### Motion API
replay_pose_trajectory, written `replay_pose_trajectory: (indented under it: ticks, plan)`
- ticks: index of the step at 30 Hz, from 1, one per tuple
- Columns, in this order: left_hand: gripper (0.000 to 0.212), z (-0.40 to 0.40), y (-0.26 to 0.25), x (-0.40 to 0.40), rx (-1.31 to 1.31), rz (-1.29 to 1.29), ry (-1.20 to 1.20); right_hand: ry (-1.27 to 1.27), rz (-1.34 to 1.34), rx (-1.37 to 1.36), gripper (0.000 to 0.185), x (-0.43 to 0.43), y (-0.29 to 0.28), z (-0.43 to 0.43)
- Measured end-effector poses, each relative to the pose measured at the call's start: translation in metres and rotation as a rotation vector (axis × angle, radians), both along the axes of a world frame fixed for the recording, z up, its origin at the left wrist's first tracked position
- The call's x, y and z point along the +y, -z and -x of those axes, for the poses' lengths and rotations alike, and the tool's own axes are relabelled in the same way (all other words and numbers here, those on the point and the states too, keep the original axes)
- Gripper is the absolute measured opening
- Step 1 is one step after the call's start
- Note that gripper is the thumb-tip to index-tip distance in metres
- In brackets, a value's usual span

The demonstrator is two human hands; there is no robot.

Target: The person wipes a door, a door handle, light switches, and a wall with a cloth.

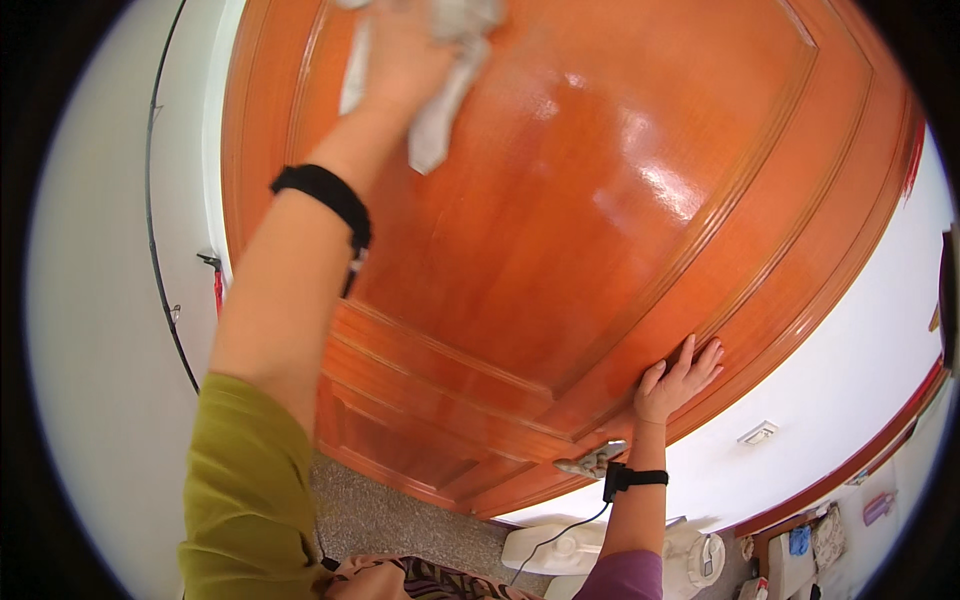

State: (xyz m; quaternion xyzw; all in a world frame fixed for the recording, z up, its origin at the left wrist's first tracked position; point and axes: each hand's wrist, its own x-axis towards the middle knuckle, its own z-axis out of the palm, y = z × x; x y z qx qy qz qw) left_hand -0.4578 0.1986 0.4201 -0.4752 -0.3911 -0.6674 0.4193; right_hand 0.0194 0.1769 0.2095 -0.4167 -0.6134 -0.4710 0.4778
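Observation:
My left hand is raised high against the upper part of an orange-brown wooden door, blurred, with a pale grey-white cloth bunched in it; one end of the cloth hangs down over the door panel. The fingers are partly hidden by the cloth and the picture's edge. Lower on the right, my right hand lies with spread fingers on the door's side frame, holding nothing. Just below it is the metal door handle. Both wrists wear black straps.
White plastic jugs stand on the speckled floor below the door. A thin dark fishing rod leans along the left wall. To the right are a white wall with a switch and, farther off, a seat with cushions.

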Motion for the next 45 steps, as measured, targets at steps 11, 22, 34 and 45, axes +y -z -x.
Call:
replay_pose_trajectory:
  ticks: [11,22,34,45]
  plan:
    - [0.048,-0.192,-0.025,-0.036,0.335,0.001,-0.355,0.082,-0.013,-0.018,0.053,-0.007,-0.004,-0.017]
    - [0.051,-0.193,-0.060,-0.005,0.631,-0.053,0.223,0.032,0.021,0.019,0.057,-0.003,0.002,-0.012]
    - [0.068,0.015,0.020,-0.016,0.057,0.045,-0.023,0.010,-0.003,0.011,0.057,0.004,0.001,-0.004]
    - [0.062,-0.003,0.327,-0.051,-0.089,0.382,0.150,0.008,0.003,0.020,0.058,0.001,-0.002,-0.001]
